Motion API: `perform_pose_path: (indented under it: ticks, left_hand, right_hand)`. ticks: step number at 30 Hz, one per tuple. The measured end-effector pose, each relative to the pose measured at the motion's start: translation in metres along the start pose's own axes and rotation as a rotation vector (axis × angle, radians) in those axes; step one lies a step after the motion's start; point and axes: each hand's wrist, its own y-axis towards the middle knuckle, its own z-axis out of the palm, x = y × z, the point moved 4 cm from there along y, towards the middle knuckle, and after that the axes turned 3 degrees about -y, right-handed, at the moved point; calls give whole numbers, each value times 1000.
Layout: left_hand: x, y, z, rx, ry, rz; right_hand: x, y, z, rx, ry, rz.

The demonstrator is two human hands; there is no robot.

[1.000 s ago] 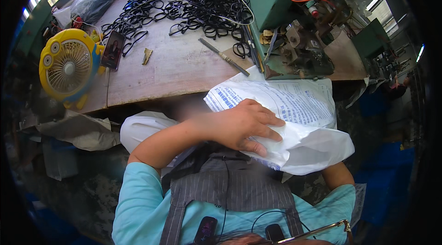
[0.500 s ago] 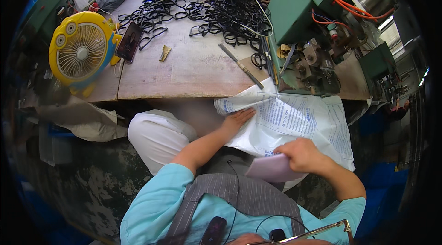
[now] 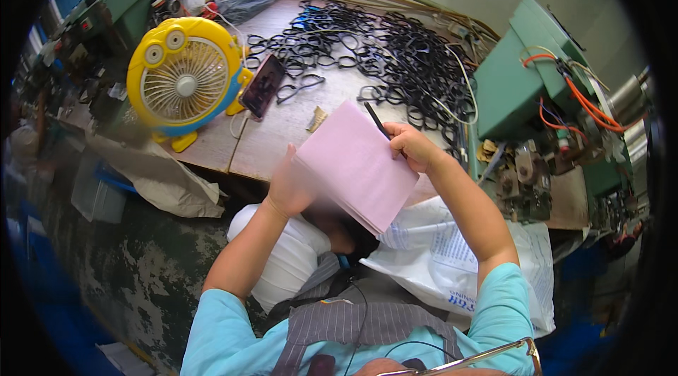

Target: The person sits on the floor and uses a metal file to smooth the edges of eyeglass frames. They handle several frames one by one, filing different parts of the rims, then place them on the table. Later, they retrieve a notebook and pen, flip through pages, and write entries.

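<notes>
A thick pink paper pad (image 3: 357,167) is held up tilted in front of me, above the table's near edge. My left hand (image 3: 291,187), blurred, is at its left edge with the thumb pointing up; the other fingers are hidden behind the pad. My right hand (image 3: 418,148) is closed at the upper right edge of the pad. A black pen (image 3: 377,120) sticks out from its fingers. Below the pad, a white printed plastic sack (image 3: 452,249) lies across my lap.
A yellow and blue fan (image 3: 186,86) and a leaning phone (image 3: 262,86) stand at the left of the table. Many black eyeglass frames (image 3: 417,58) are heaped at the back. A green machine (image 3: 515,86) with orange hoses stands at the right.
The pink pad has risen from my lap, and my left hand has left the white sack for the pad. A black pen now shows in my right hand. The view has shifted.
</notes>
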Motion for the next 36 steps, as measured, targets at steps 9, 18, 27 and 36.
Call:
perform_pose_path:
  ticks: [9, 18, 27, 36]
  left_hand:
    - [23, -11, -8, -412, 125, -11]
    - [30, -15, -25, -385, 182, 29]
    - [35, -16, -22, -311, 202, 126]
    - [8, -10, -4, -374, 350, 219]
  right_hand:
    - [-24, 62, -5, -357, -753, -249]
    - [-30, -16, 61, -354, -1194, -820]
    - [-22, -23, 57, -298, -1096, -722]
    - [9, -39, 51, -527, -1139, -951]
